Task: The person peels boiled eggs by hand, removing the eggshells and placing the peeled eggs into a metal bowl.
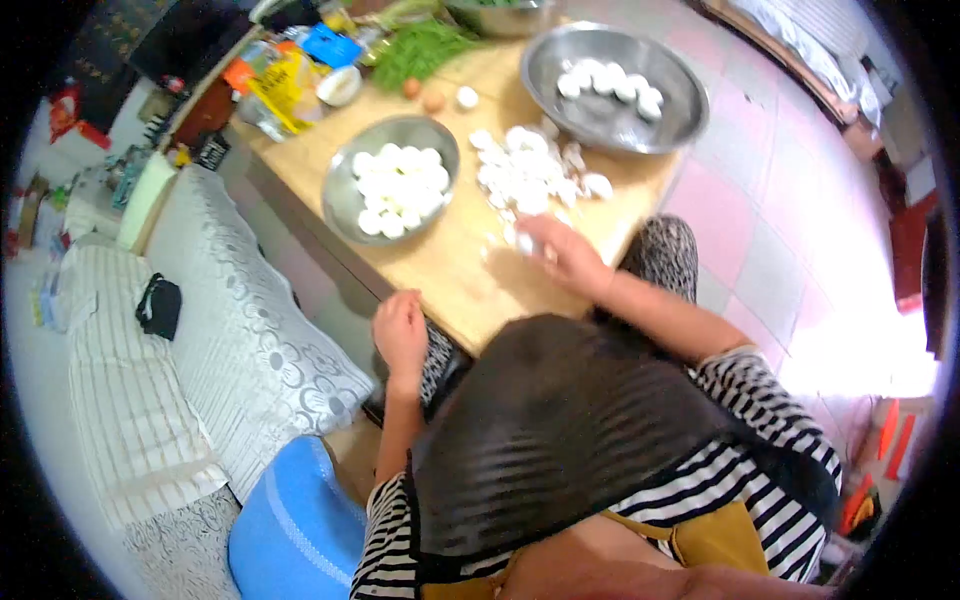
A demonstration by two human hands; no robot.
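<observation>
My right hand (568, 258) is low over the wooden table (470, 290), its fingers closed round a white egg (525, 243) that shows partly at the fingertips. Just beyond it lies a heap of broken white eggshells (525, 172). My left hand (400, 330) is loosely closed beside the table's near left edge, with nothing visible in it. Further up, a steel bowl (337, 205) holds many smooth white eggs (398, 185). At the far right a wider steel basin (655, 70) contains several white eggs (605, 80).
Two brown eggs (433, 101) and a white one (467, 97) sit near the far side. Green leafy vegetables (415, 52), a yellow packet (285, 88) and a small white bowl (339, 86) crowd the back. A patterned sofa (230, 300) and blue stool (295, 520) stand left.
</observation>
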